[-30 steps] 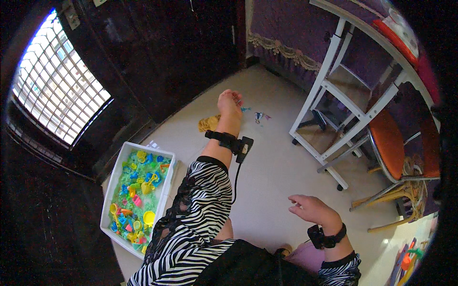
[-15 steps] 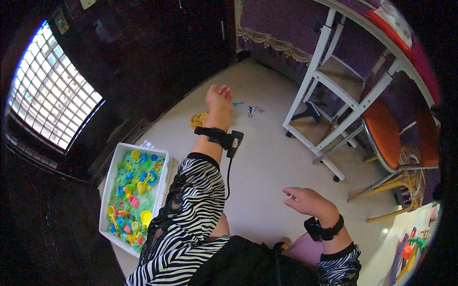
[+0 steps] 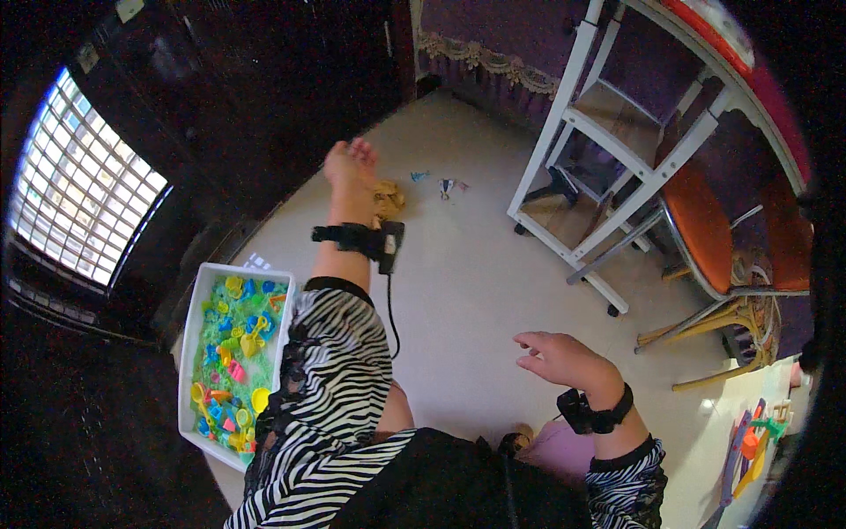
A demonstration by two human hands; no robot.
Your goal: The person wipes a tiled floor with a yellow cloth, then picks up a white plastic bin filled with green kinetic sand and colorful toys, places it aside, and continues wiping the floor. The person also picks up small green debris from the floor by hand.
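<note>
My left hand (image 3: 351, 161) is stretched out over the floor, near the dark cabinet side. Its fingers are loosely bent and apart, and no object shows in them. Beside its wrist a crumpled mustard-coloured cloth (image 3: 389, 201) lies on the floor, partly covered by my forearm. Just right of the cloth are a small teal piece (image 3: 419, 176) and a small white-and-dark piece (image 3: 446, 189), too small to name. My right hand (image 3: 564, 357) hovers at lower right over the floor, fingers extended, thumb apart, holding nothing. Both wrists wear black straps with small devices.
A white tray (image 3: 187, 388) of green sand and colourful plastic sand toys sits at left, by the dark wooden door. A white wheeled metal stand (image 3: 608, 141) rises at right, beside an orange chair (image 3: 696, 234). More coloured toys (image 3: 749, 445) lie at far right.
My left hand has swung left, uncovering more of the mustard cloth, and its fingers look more bent. My right hand has shifted slightly left and up. The whole view has turned a little.
</note>
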